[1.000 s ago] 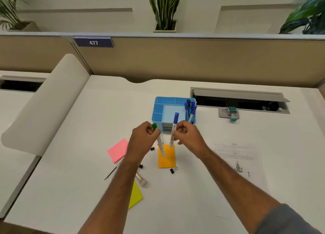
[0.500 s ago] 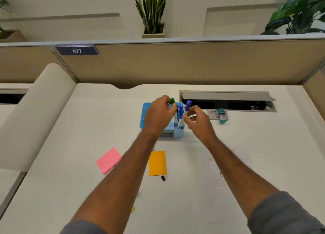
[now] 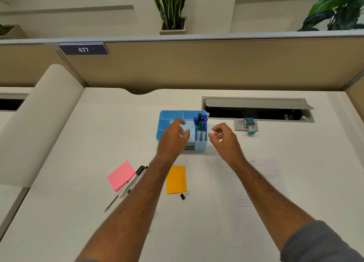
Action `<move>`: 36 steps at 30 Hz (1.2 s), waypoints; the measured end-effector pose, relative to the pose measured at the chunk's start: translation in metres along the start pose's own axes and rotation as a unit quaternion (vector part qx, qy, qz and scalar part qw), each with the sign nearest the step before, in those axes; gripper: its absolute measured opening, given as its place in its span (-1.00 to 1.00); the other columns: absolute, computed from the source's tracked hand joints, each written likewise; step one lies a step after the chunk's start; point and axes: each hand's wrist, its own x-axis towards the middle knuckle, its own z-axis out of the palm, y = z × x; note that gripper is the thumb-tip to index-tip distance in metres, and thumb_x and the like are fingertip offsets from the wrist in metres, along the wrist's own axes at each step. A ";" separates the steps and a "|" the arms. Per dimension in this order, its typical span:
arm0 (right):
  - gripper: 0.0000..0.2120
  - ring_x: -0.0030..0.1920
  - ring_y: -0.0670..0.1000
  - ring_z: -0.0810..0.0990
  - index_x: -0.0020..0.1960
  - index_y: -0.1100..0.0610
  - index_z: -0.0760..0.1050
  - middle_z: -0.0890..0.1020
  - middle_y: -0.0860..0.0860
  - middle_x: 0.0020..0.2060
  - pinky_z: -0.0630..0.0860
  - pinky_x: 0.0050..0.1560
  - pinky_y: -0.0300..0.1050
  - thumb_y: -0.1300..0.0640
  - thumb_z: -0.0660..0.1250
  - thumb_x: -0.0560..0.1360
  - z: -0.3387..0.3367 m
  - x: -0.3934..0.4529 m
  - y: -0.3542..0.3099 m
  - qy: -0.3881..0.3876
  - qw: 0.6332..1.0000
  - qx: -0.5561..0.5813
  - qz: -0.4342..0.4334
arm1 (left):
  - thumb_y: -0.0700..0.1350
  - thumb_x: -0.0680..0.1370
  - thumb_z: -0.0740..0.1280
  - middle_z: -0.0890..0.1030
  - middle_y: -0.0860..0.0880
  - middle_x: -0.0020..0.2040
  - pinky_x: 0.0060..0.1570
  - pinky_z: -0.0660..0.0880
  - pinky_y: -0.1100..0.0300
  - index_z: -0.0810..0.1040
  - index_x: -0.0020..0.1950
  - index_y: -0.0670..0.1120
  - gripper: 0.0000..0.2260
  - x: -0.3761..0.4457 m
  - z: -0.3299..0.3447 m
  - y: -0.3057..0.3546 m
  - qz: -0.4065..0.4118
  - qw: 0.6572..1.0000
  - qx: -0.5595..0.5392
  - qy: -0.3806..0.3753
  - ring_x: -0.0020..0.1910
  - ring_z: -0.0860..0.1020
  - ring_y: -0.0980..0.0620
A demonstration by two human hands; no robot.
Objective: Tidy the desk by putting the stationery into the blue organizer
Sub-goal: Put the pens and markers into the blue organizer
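Two hands empty, fingers loosely curled: left hand (image 3: 173,136), right hand (image 3: 223,137) | sign (image 3: 83,49) "477"

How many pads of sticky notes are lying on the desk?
2 in view: a pink pad left of the left forearm, and an orange pad between the forearms, below the blue organizer. The forearm may hide another.

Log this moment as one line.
hands: left empty, right empty | markers upright in organizer | desk: sticky notes, pens, clip
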 end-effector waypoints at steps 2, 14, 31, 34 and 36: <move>-0.87 -0.16 -0.05 0.54 0.11 0.09 0.47 0.59 0.02 -0.09 0.51 -0.17 -0.29 0.12 0.38 0.60 0.002 -0.005 0.002 -0.007 1.000 0.002 0.003 | -0.02 0.63 0.35 0.58 0.09 -0.10 -0.16 0.52 0.21 0.50 0.21 0.04 -0.83 -0.011 -0.008 -0.019 -0.005 1.000 -0.013 0.010 -0.12 0.57 0.12; -0.94 -0.20 -0.11 0.51 0.06 0.11 0.44 0.57 -0.01 -0.15 0.46 -0.20 -0.33 0.15 0.31 0.62 0.031 -0.052 0.002 -0.093 0.995 -0.016 -0.021 | -0.06 0.56 0.39 0.61 0.02 -0.06 -0.14 0.48 0.12 0.57 0.05 0.01 -0.91 -0.065 -0.050 -0.145 -0.102 0.992 0.076 0.010 -0.04 0.58 -0.02; -0.91 -0.13 -0.04 0.60 0.09 0.02 0.46 0.61 -0.06 -0.13 0.55 -0.11 -0.24 0.05 0.34 0.62 0.055 -0.086 0.004 -0.178 0.982 -0.057 -0.003 | -0.01 0.54 0.39 0.62 -0.07 0.02 -0.01 0.54 0.00 0.59 0.04 -0.03 -0.85 -0.089 -0.046 -0.205 -0.141 0.959 0.244 -0.029 0.05 0.56 -0.13; -0.90 -0.12 -0.06 0.59 0.10 0.04 0.48 0.61 -0.06 -0.12 0.51 -0.13 -0.31 0.05 0.34 0.62 0.058 -0.088 0.002 -0.187 0.981 -0.054 -0.001 | 0.01 0.56 0.38 0.62 -0.09 0.03 0.01 0.53 0.00 0.59 0.06 -0.07 -0.82 -0.087 -0.043 -0.204 -0.145 0.958 0.247 -0.029 0.05 0.57 -0.15; -0.90 -0.12 -0.07 0.59 0.10 0.05 0.49 0.61 -0.05 -0.11 0.49 -0.13 -0.33 0.06 0.34 0.62 0.059 -0.088 0.002 -0.191 0.980 -0.051 -0.002 | 0.01 0.57 0.36 0.63 -0.10 0.03 0.03 0.52 -0.02 0.59 0.06 -0.09 -0.81 -0.088 -0.042 -0.203 -0.140 0.957 0.252 -0.024 0.05 0.57 -0.16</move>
